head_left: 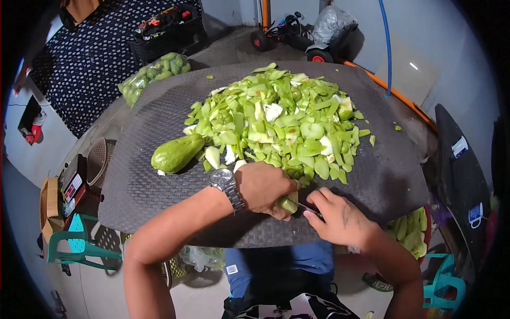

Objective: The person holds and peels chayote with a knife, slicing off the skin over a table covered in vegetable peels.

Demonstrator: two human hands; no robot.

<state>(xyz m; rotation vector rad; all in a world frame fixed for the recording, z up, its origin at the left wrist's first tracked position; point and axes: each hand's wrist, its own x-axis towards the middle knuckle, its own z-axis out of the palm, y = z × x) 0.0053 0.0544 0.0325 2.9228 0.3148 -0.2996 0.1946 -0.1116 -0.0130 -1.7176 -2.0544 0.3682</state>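
Note:
My left hand (pixel 263 189), with a metal watch on its wrist, closes around a green chayote (pixel 287 205) near the table's front edge. Most of that chayote is hidden under the fingers. In my right hand (pixel 340 217) is a small knife (pixel 308 207), its blade against the chayote's end. Beyond both hands spreads a wide heap of green peelings (pixel 276 122) with whitish pieces among them. One whole chayote (pixel 178 153) lies at the heap's left side.
The hands work over a dark woven-pattern table (pixel 143 196). A bag of green vegetables (pixel 154 74) is past its far left edge. Peeled chayotes (pixel 411 231) sit low at the right. Teal chairs (pixel 74 242) stand beside the table, and a dark panel (pixel 457 159) leans at the right.

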